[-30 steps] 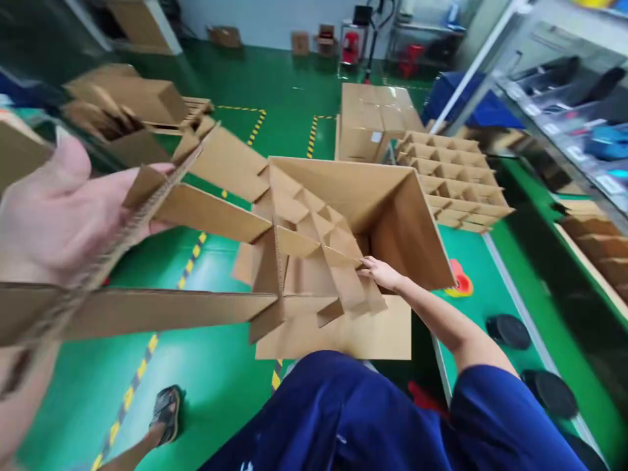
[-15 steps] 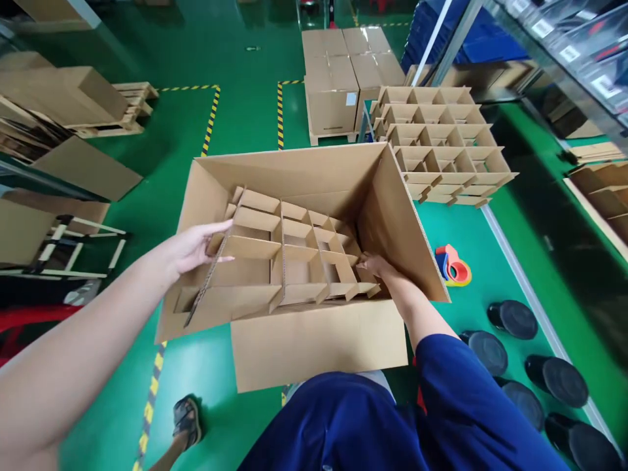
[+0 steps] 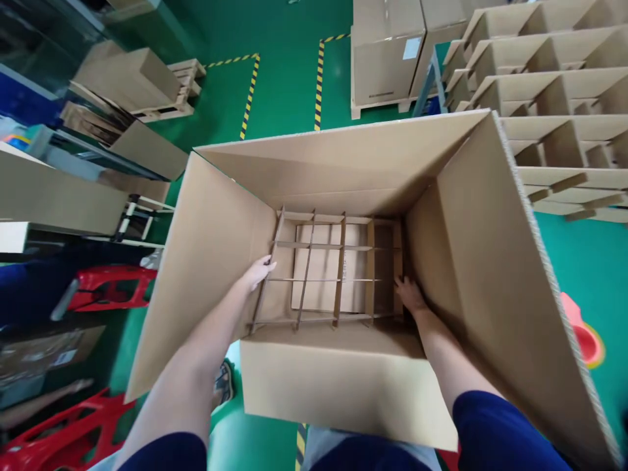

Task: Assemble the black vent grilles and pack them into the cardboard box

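A cardboard divider grid (image 3: 339,281) lies nearly level inside a large open cardboard box (image 3: 490,261). At the grid's left end, my left hand (image 3: 258,271) grips the outer strip, thumb and fingers around its edge. My right hand (image 3: 410,293) reaches deep along the right wall, its fingers closed on the strip at that end; some fingertips are hidden. Through the cells a paler cardboard piece (image 3: 318,294) with printed marks shows on the box bottom. The front flap (image 3: 343,386) folds outward toward my body.
Stacked divider grids (image 3: 554,98) stand beyond the box's right corner. Taped cartons (image 3: 387,65) sit on a pallet behind. An orange-red tape dispenser (image 3: 583,333) lies to the right. Red plastic frames (image 3: 108,288) and another person's forearm (image 3: 44,405) are at left; a sandalled foot (image 3: 223,383) is below.
The divider grid has gone from tilted near the box's rim to nearly level lower inside. Both hands have moved down with it, and my view has come closer over the box.
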